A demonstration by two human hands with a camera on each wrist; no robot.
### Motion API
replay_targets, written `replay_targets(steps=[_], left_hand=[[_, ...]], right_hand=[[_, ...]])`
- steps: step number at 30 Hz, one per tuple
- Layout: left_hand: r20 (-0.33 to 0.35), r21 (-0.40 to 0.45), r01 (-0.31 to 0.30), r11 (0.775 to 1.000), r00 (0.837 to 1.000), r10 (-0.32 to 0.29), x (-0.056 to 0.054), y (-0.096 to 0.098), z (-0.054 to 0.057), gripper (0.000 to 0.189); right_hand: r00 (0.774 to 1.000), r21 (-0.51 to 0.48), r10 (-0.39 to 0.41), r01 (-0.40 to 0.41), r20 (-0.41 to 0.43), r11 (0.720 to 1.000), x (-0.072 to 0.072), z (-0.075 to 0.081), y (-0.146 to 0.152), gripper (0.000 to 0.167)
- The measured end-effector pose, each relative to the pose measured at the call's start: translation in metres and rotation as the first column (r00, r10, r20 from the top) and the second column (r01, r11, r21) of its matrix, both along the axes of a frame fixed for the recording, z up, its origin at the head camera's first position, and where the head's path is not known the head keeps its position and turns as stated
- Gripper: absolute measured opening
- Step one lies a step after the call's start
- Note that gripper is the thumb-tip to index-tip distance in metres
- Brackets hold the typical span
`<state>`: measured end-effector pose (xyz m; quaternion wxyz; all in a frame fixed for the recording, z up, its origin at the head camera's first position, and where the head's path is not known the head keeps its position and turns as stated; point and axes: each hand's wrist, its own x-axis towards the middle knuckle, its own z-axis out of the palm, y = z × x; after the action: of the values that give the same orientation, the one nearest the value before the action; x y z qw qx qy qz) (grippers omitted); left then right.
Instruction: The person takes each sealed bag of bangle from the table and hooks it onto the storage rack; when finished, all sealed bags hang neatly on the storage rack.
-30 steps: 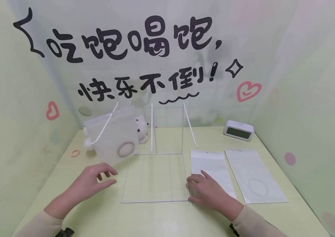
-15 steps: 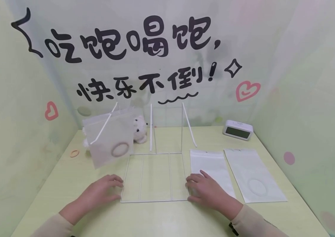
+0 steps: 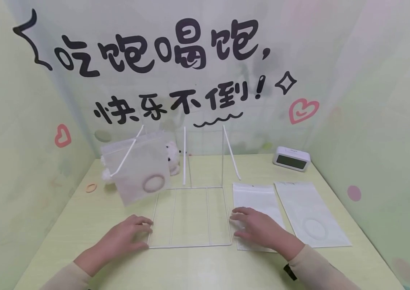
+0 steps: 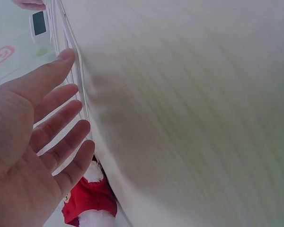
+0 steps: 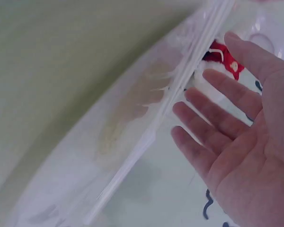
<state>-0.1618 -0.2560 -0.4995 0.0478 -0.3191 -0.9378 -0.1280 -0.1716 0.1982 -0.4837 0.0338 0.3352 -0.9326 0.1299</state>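
Observation:
A white wire rack (image 3: 190, 246) stands on the table, with a flat base and slanted hook arms rising at its back. My left hand (image 3: 127, 233) is beside the base's left edge, fingertips right at the wire. In the left wrist view its fingers (image 4: 61, 123) are spread and relaxed. My right hand (image 3: 257, 227) hovers by the base's right edge, overlapping a white zip bag (image 3: 259, 197). Its fingers (image 5: 199, 135) are loosely extended, holding nothing. From the left hook arm hangs a translucent zip bag (image 3: 141, 165), tilted, with a ring showing low on it.
Another white bag (image 3: 299, 209) with a ring outline lies at the right. A digital clock (image 3: 292, 159) stands at the back right. Behind the hanging bag sits a plush toy (image 3: 173, 157), in red clothing in the wrist views. A small orange ring (image 3: 91, 188) lies at the left.
My left hand has come down and in to the rack's left edge. My right hand has eased slightly right, away from the right edge. The hanging bag has swung.

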Motion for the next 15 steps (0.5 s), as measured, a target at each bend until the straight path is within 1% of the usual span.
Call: replay_targets(steps=[3, 5, 10, 15], left_hand=[[-0.013, -0.011, 0.004, 1.000, 1.000, -0.004, 0.001, -0.002, -0.001, 0.038], [-0.021, -0.012, 0.003, 1.000, 1.000, -0.003, 0.001, -0.003, -0.002, 0.038], [-0.027, 0.002, -0.005, 1.000, 1.000, 0.005, 0.002, -0.002, -0.003, 0.034], [-0.013, 0.009, -0.016, 1.000, 1.000, 0.016, 0.001, -0.001, -0.003, 0.033]], right_hand=[[0.997, -0.016, -0.061, 0.062, 0.057, 0.998, -0.007, 0.004, 0.009, 0.041], [0.994, -0.031, -0.084, 0.087, 0.069, 0.996, -0.013, 0.006, 0.016, 0.040], [0.989, -0.076, -0.143, 0.146, 0.048, 0.986, -0.032, 0.007, 0.041, 0.036], [0.985, -0.114, -0.172, 0.173, 0.013, 0.978, -0.054, 0.004, 0.069, 0.032]])
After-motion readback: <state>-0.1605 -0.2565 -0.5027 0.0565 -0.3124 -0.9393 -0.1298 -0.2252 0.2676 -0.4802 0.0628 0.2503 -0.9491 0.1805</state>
